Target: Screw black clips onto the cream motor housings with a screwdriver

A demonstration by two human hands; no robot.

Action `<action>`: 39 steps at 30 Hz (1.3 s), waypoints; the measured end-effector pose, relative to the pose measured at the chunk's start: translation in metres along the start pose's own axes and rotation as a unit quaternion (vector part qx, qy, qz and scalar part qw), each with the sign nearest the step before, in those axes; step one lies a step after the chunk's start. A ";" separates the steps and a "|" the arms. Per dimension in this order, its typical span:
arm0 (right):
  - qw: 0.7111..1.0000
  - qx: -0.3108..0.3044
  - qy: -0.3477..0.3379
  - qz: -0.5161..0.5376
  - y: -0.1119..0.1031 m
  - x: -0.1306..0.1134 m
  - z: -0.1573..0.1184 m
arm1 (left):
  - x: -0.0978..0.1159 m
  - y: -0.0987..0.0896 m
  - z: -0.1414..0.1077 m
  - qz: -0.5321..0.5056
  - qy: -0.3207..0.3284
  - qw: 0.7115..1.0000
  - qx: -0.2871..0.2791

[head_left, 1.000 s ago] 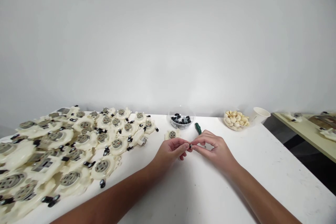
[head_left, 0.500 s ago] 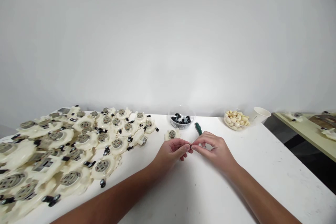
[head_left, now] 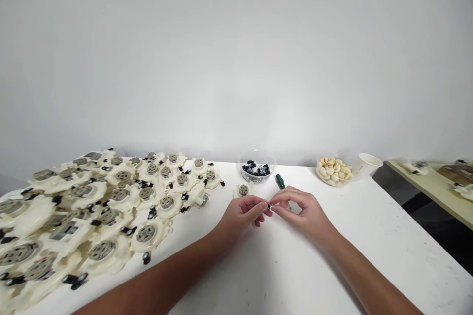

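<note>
My left hand (head_left: pixel 248 211) is closed in a pinch on a small black piece (head_left: pixel 269 206). Its fingertips meet those of my right hand (head_left: pixel 300 210), which pinches a tiny shiny bit that looks like a screw (head_left: pixel 272 204) against the piece. Most of both parts is hidden by the fingers. Just beyond my left hand lies one cream plastic housing with a round grey vented motor (head_left: pixel 244 190). A green handle (head_left: pixel 280 181), perhaps a screwdriver's, sticks out behind my right hand. A clear bowl (head_left: pixel 273 170) behind them holds black pieces and shiny metal bits.
Many cream motor housings (head_left: pixel 148 234) with black feet cover the table's left side. A clear bowl of cream-coloured rounded pieces (head_left: pixel 333 171) stands at the back right beside a white cup (head_left: pixel 369 164). Beyond the white table (head_left: pixel 391 241) is another table (head_left: pixel 428 182). A wall rises behind.
My fingertips have parted slightly, so the shiny bit between them now shows. Both hands stay in nearly the same place, and the view has shifted a little.
</note>
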State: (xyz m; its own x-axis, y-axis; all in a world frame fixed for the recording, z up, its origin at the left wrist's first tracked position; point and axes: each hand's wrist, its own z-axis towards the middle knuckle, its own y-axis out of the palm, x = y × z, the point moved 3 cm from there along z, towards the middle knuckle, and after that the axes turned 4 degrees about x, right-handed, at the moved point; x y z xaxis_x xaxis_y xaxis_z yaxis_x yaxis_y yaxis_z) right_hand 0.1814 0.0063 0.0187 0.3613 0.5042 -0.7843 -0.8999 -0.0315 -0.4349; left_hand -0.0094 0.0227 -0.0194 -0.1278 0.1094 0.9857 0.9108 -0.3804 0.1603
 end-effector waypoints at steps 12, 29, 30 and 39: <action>1.000 0.013 -0.010 -0.014 0.001 0.002 0.000 | 0.000 0.000 0.001 -0.004 0.002 1.000 -0.004; 0.998 0.029 -0.043 -0.046 0.002 0.000 -0.002 | 0.003 0.001 -0.002 0.038 -0.001 0.999 -0.005; 0.997 0.031 -0.043 -0.050 0.001 -0.001 -0.003 | 0.004 0.002 -0.003 0.040 -0.003 0.999 -0.003; 0.998 0.033 0.059 -0.003 -0.004 -0.008 -0.004 | 0.000 0.002 -0.001 0.017 -0.006 1.000 0.000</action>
State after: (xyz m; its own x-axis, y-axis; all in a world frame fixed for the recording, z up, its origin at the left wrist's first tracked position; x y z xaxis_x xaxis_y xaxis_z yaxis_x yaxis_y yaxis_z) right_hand 0.1829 -0.0005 0.0246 0.3888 0.3996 -0.8302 -0.9105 0.0289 -0.4125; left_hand -0.0078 0.0211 -0.0191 -0.0921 0.1085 0.9898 0.9147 -0.3837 0.1271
